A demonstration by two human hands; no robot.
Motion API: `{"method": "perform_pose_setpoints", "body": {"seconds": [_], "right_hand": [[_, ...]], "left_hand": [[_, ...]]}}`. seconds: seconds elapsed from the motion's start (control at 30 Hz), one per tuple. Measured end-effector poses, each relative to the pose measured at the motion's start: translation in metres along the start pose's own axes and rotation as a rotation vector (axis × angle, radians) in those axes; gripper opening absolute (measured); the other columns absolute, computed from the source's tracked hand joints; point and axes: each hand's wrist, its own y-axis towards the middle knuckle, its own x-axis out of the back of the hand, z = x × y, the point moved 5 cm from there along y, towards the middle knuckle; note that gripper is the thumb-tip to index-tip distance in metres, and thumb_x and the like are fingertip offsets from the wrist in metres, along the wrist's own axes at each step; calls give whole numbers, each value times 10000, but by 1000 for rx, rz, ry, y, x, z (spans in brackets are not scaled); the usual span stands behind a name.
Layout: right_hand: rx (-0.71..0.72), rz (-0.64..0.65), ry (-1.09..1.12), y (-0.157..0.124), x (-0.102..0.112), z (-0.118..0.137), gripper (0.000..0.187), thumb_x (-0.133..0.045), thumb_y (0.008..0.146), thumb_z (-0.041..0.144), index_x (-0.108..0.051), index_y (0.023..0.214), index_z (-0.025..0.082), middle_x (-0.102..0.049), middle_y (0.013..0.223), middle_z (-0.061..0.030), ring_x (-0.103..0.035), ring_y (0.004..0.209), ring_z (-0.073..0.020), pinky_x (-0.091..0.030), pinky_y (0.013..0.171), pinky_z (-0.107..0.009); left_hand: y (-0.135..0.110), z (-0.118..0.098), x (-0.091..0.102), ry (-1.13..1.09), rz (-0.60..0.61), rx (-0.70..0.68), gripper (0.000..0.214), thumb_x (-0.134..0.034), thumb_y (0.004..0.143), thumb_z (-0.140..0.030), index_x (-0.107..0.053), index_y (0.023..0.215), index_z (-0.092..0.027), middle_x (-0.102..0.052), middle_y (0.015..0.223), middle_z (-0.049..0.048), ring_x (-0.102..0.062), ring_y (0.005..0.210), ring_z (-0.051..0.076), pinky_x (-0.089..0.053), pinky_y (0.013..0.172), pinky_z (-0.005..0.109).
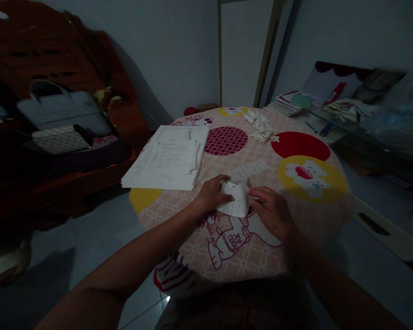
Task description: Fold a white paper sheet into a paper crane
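1. Grip first: my left hand grasps the folded paper, thumb on top and forefinger at the far side. My right hand has its fingertips at the paper's right edge; from this feed I cannot tell whether they pinch it.
2. The paper sits between both hands, near the front of the round table. I judge the left steadies it, leaving the right free to work the flap.
3. A paper strip lies just beyond; the paper stack to the left and folded pieces farther back seem set aside within reach.
4. The stack's corner overhangs the left rim, so I'd mind that elbow. Patterned cloth right of my right hand offers sideways room.
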Motion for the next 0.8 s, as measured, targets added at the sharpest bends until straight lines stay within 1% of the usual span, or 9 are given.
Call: {"method": "perform_pose_setpoints", "body": {"seconds": [0.07, 0.13, 0.23, 0.37, 0.47, 0.57, 0.7, 0.8], "right_hand": [[-19, 23, 9, -8, -2, 2, 198, -568, 839, 171, -696, 990, 173, -677, 1049, -103, -637, 951, -218, -524, 828, -365], [-66, 39, 44, -13, -5, 1, 193, -586, 840, 199, -688, 1004, 186, -675, 1036, -89, -639, 925, -213, -527, 824, -372], [-159, 43, 131, -14, -8, -5, 234, -644, 796, 220, -682, 1025, 188, -672, 1002, -78, -650, 855, -203, -546, 777, -365], [-236, 62, 197, -15, -13, -11, 300, -672, 761, 204, -680, 1059, 173, -673, 965, -74, -655, 823, -191, -555, 753, -348], [-212, 53, 184, -16, -15, -10, 306, -673, 760, 191, -679, 1066, 182, -669, 965, -67, -648, 818, -187, -553, 748, -346], [-164, 45, 153, -17, -17, -3, 317, -681, 746, 149, -674, 1061, 182, -655, 983, -63, -632, 795, -178, -547, 725, -336], [-129, 53, 110, -17, -16, 8, 339, -680, 728, 80, -668, 1055, 168, -645, 981, -66, -621, 788, -173, -536, 712, -322], [-109, 54, 88, -18, -14, 10, 356, -698, 706, 66, -667, 1042, 180, -645, 1012, -64, -626, 794, -173, -536, 719, -320]], "left_hand": [[-2, 0, 0, -12, -10, -3, 626, -763, 643, -250, -593, 1236, -151, -685, 1005, 56, -612, 820, 184, -464, 732, 277], [-4, 1, -1, -26, -22, -14, 597, -763, 654, -262, -608, 1221, -157, -684, 981, 51, -604, 803, 180, -456, 719, 277], [-6, 3, -2, -49, -50, -23, 604, -773, 657, -294, -606, 1222, -159, -676, 897, 36, -583, 728, 166, -440, 663, 267], [-10, 5, -3, -63, -83, -23, 604, -779, 657, -328, -607, 1215, -173, -670, 871, 27, -572, 689, 155, -429, 633, 258], [-12, 3, -3, -46, -98, -20, 591, -767, 669, -318, -605, 1221, -181, -648, 807, 12, -558, 665, 153, -416, 622, 257], [-13, 1, -3, -26, -101, -15, 570, -749, 674, -273, -607, 1218, -179, -609, 727, -11, -525, 617, 142, -398, 599, 252], [-14, -2, -2, -17, -114, -14, 550, -742, 670, -253, -614, 1199, -174, -609, 738, -11, -540, 643, 148, -413, 622, 256], [-15, -4, -3, -30, -114, -13, 589, -736, 673, -238, -571, 1235, -176, -627, 772, -6, -572, 675, 162, -438, 641, 265]]}}
